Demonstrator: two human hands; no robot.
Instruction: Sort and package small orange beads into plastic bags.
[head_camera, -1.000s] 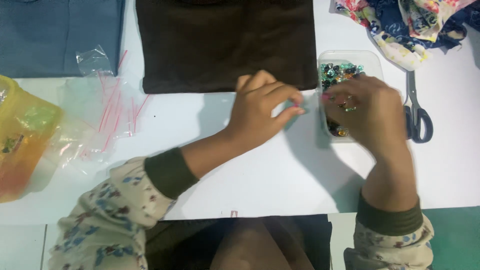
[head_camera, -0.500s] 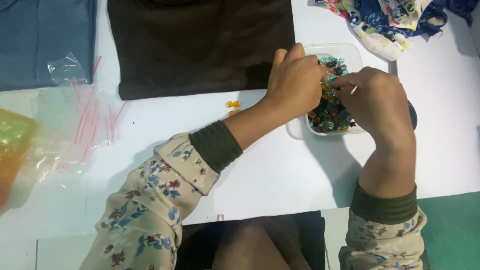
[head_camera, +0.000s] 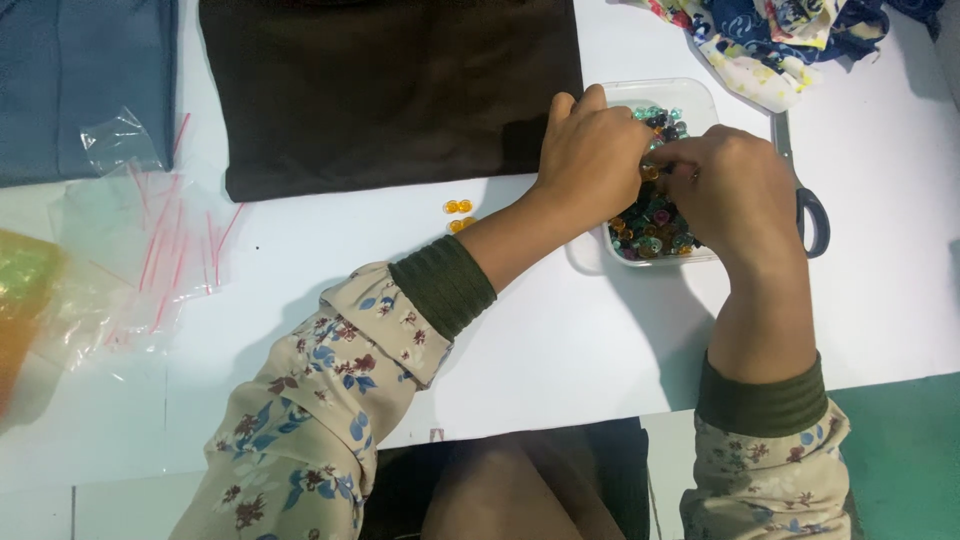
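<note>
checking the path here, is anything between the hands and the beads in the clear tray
Nothing visible does. Both the left hand and the right hand are already over the clear tray, fingertips down among the beads. The scissors lie off to the side.

Clear, shallow rectangular plastic tray (head_camera: 700, 95), upper right of centre in the frame, flat on the white table, holding a loose heap of small mixed-colour beads (head_camera: 652, 225) in teal, amber, dark and pink tones, partly hidden by both hands.

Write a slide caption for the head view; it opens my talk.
Both hands pick through a clear tray of mixed beads.
</note>
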